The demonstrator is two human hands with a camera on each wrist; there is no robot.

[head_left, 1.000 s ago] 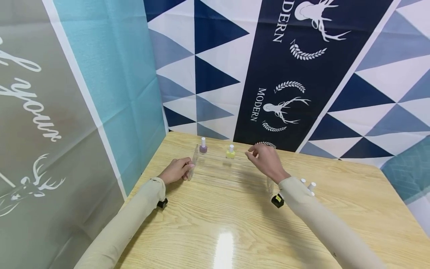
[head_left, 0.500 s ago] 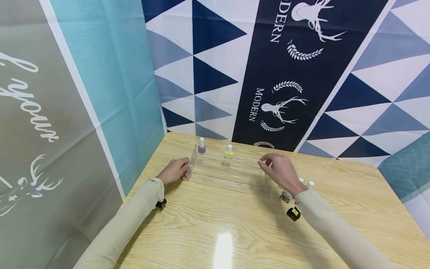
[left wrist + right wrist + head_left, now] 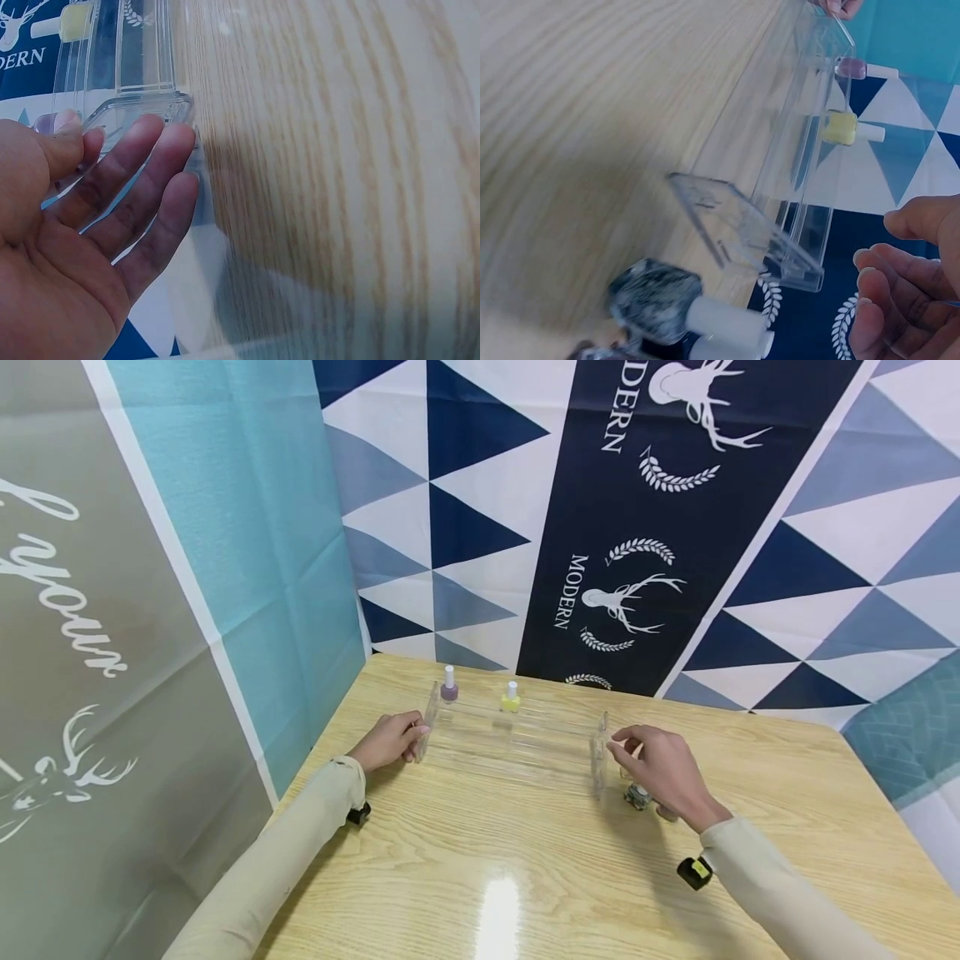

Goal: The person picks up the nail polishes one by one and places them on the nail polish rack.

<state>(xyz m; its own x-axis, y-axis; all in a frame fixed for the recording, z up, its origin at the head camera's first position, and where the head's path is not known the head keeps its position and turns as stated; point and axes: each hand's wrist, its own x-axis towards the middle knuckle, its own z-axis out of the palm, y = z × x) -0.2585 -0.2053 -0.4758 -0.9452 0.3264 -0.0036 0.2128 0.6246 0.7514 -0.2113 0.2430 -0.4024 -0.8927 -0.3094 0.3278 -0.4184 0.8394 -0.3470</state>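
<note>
A clear acrylic tiered rack [image 3: 600, 756] stands on the table between the hands. On its top tier at the back are a purple nail polish bottle [image 3: 449, 692] and a yellow nail polish bottle [image 3: 511, 702], both white-capped and upright. My left hand [image 3: 384, 743] pinches the rack's left side panel between thumb and forefinger; in the left wrist view the other fingers [image 3: 154, 225] extend loosely. Just right of the right side panel, my right hand [image 3: 663, 768] holds nothing, its fingers loosely bent. Below it, partly hidden, is a dark marbled polish bottle [image 3: 656, 296] with a white cap.
More polish bottles cluster beside the marbled one, among them another white cap [image 3: 724, 347]. The wooden table [image 3: 420, 877] meets a patterned cloth [image 3: 480, 510] at the back and a second cloth [image 3: 292, 568] on the left. Dark wrist cameras [image 3: 694, 872] sit under the sleeves.
My right hand has moved right and toward me, from beside the yellow bottle, over the rack, to the bottles at its right. The left hand keeps its grip; the yellow bottle stays put.
</note>
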